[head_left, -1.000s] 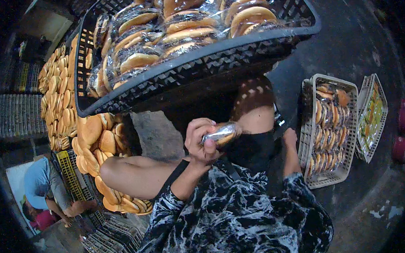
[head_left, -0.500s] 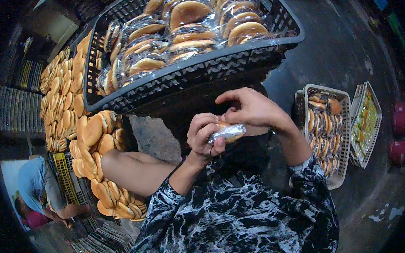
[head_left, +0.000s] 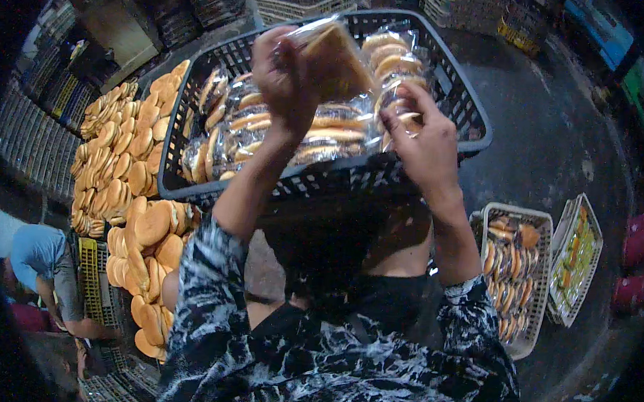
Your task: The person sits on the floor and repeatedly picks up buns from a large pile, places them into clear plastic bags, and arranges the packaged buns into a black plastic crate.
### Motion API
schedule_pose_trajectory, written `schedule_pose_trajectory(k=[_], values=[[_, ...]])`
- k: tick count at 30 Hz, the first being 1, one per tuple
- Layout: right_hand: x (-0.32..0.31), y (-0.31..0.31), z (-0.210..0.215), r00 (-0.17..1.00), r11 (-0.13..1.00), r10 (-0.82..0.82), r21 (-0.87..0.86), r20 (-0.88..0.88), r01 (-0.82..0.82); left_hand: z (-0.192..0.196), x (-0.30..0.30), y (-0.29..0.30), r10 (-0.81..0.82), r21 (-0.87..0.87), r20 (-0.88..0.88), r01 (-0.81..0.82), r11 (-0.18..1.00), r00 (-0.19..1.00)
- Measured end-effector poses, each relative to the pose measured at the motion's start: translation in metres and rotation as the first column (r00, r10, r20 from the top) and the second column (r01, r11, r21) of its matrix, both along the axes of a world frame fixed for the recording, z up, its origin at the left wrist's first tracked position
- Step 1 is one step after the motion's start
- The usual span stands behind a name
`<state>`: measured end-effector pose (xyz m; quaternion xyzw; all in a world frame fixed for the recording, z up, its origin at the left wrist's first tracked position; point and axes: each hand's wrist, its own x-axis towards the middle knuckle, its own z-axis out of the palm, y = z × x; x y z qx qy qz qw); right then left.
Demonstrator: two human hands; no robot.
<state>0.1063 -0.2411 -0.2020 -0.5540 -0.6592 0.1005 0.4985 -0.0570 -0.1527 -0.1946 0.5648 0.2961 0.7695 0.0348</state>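
Observation:
A bun in clear plastic wrap (head_left: 340, 64) is raised over the black crate (head_left: 323, 173), gripped by my left hand (head_left: 281, 79), which is blurred by motion. My right hand (head_left: 430, 145) reaches over the crate's near right part. Its thumb and fingers are apart, against or just above the right-hand row of wrapped buns (head_left: 395, 63); firm contact cannot be made out. More wrapped buns (head_left: 333, 132) stand on edge in rows beneath my left hand, which hides part of them.
Unwrapped buns (head_left: 124, 158) are heaped at the left. A pale crate (head_left: 543, 285) of wrapped buns stands at the right, beside another with yellow-green packets (head_left: 577, 262). Stacked crates (head_left: 29, 153) line the far left. A person in blue (head_left: 39, 255) bends over at the lower left.
Both hands have moved up from near my lap to the crate. The wrapped bun, earlier between both hands, is now in the left alone. The view has shifted, showing more beyond the crate.

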Motion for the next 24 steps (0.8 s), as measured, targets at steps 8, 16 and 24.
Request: schedule_pose_trajectory(k=[8, 16, 24], values=[[0.024, 0.04, -0.033, 0.961, 0.969, -0.135, -0.17, 0.24, 0.178, -0.052, -0.016, 0.141, -0.132, -0.311, -0.826, -0.249, 0.917, 0.547], [0.018, 0.04, -0.026, 0.986, 0.953, -0.111, -0.267, 0.126, 0.142, -0.058, -0.135, 0.206, -0.401, -0.705, -0.502, -0.093, 0.703, 0.766], [0.013, 0.04, -0.027, 0.981, 0.944, -0.1, -0.297, 0.167, 0.146, -0.077, -0.216, 0.194, 0.017, -0.468, -0.716, -0.498, 0.73, 0.698]])
